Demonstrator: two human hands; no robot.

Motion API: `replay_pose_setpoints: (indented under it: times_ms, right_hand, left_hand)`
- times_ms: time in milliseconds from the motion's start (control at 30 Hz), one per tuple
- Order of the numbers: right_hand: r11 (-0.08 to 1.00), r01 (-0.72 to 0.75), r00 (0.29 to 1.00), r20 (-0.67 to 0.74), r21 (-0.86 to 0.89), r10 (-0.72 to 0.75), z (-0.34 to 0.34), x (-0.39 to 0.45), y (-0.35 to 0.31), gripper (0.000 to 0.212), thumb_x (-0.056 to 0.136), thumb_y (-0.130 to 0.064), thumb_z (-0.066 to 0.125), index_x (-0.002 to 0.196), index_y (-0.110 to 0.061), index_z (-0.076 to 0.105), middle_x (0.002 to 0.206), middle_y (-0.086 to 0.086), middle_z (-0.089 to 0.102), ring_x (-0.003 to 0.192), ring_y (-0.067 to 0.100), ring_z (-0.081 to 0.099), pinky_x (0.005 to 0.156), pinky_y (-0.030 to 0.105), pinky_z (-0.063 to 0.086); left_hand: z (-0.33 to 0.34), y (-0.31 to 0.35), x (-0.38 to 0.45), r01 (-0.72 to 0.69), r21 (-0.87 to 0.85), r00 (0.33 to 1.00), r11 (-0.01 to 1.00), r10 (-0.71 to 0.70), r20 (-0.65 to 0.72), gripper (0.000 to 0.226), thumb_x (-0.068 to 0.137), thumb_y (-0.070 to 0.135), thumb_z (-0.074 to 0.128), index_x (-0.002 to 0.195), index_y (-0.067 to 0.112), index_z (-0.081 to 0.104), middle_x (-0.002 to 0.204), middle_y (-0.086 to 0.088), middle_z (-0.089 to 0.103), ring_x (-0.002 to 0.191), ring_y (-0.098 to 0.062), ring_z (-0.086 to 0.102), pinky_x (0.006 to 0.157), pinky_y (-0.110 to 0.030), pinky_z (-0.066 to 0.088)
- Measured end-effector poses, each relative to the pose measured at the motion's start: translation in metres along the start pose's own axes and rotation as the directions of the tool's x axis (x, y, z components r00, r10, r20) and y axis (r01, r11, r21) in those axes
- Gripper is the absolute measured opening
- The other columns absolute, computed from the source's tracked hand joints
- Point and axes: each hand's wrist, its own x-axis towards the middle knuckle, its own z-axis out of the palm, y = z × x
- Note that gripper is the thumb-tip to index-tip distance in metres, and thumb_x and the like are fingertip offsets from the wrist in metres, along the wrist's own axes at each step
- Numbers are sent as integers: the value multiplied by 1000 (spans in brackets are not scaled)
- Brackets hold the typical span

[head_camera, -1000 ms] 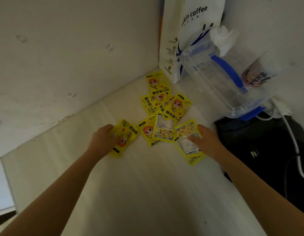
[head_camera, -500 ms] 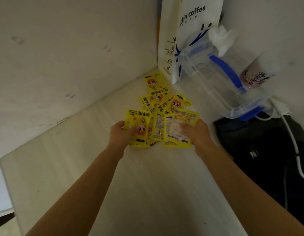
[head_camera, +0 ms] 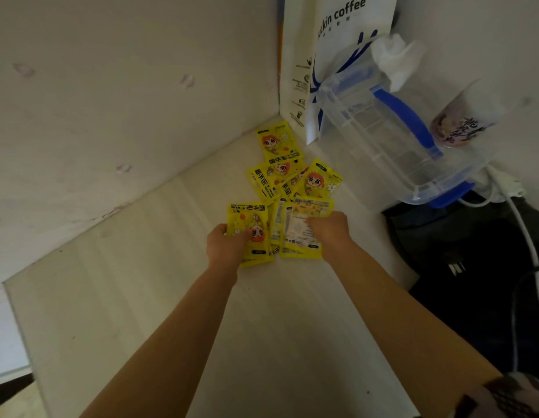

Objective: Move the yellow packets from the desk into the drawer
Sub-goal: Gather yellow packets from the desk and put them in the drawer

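1. Left hand (head_camera: 227, 244) pinches a yellow packet (head_camera: 250, 229), thumb on its printed face, fingers curled behind; the packet's long axis runs toward the wall, cartoon face upside down to the viewer.
2. Right hand (head_camera: 330, 229) grips another packet (head_camera: 301, 227) by its right edge, back label up, long axis likewise running away from the person.
3. Since half a second ago, both hands have drawn closer together, so the two held packets now sit nearly side by side above a third (head_camera: 275, 227).
4. Four more packets (head_camera: 278, 144) lie fanned on the desk (head_camera: 147, 297) beyond, near the coffee bag (head_camera: 337, 40) and clear container (head_camera: 388, 137).
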Motion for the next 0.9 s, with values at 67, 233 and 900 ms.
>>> replay_pose_setpoints:
  times_ms: [67,233,900]
  right_hand:
    - [999,-36,999,19,18,36,0,-2,0,26,81,-5,66,105,2,63,106,20,67,96,34,66,88,48,55]
    - [995,-88,995,52,38,86,-3,-9,6,28,82,-3,66,109,4,61,110,23,64,100,35,64,91,50,53]
    - [996,-14,998,59,88,9,-55,-53,72,26,88,-8,58,114,-5,58,110,16,65,99,32,64,92,49,52]
  left_hand:
    - [-2,-4,-2,1,2,1000,1000,-1,3,19,78,21,74,94,16,65,95,-10,71,85,-28,70,77,-48,59]
    - [-8,-10,-7,-7,-3,1000,1000,7,-1,12,83,21,70,90,23,60,97,-9,70,85,-26,69,73,-42,59]
    - [-44,-44,-67,-67,-37,995,997,69,75,8,89,12,63,89,19,59,88,-6,68,71,-21,68,56,-31,56]
